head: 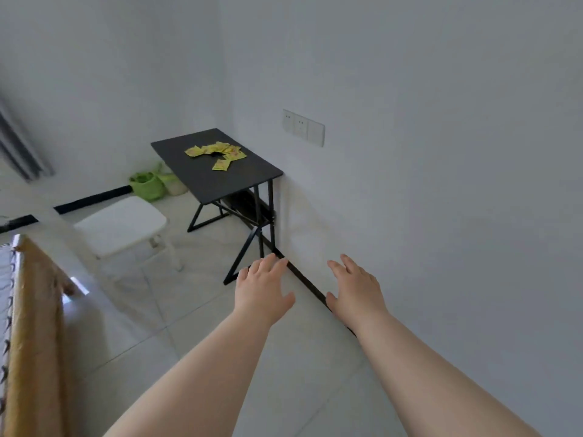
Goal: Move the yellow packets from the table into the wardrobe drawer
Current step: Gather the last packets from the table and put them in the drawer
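Distance decides the coming move: the yellow packets (217, 154) lie well ahead of both hands, up and to the left of them in the head view, far beyond reach. They sit in a loose scatter on the far half of the dark folding table (202, 184), which stands in the room's corner with one edge against the right-hand wall. The scatter runs roughly crosswise over the top, with one packet lying a little apart on the nearer side.

The left hand (263, 285) and the right hand (355, 288) both stretch forward at about the same height, palms down over the floor tiles. The left hand lies more in line with the table; the right hangs closer to the wall. The fingers (268, 263) of each are straight and only slightly spread, thumbs out to the inside, and they hold and touch nothing.

I judge that the person must walk up to the table before any grasp. A white stool (121, 225) stands left of the path. The wardrobe drawer is not in view.
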